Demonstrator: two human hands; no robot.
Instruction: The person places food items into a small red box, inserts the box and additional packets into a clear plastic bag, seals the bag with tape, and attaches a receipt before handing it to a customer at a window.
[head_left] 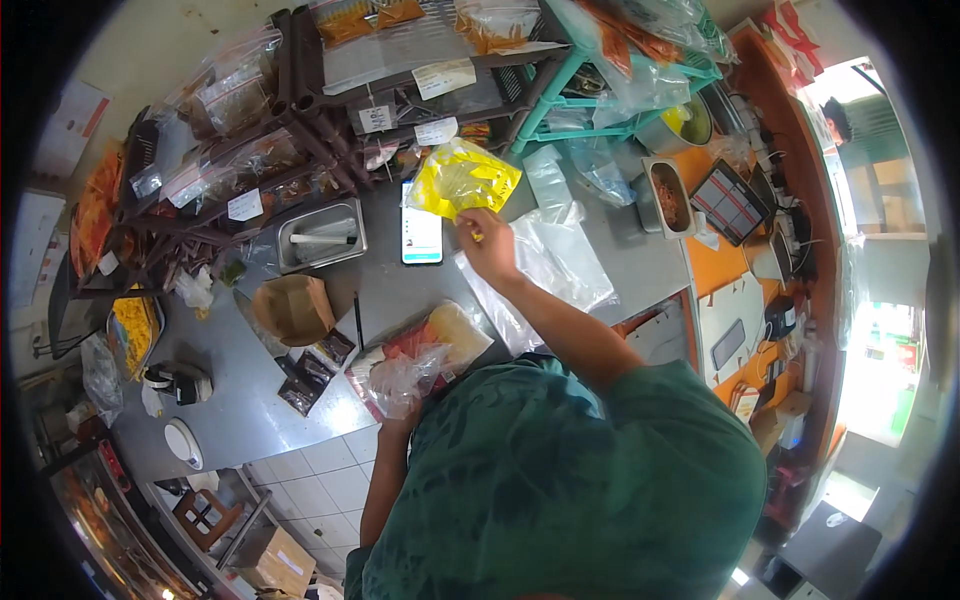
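Head view: right hand (488, 247) pinches yellow bag (463, 182); left hand (399, 416) (clear plastic (408, 381) hides it): cannot tell.

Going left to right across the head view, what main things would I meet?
Yellow food, white disc, brown box, yellow packet, food pan, tablet.

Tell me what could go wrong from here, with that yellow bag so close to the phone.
Two small things, perhaps. The yellow bag in the right hand covers part of the phone in this view, so it might brush or nudge it. Loose clear bags lie under the right forearm in the picture, so the arm could catch and drag them.
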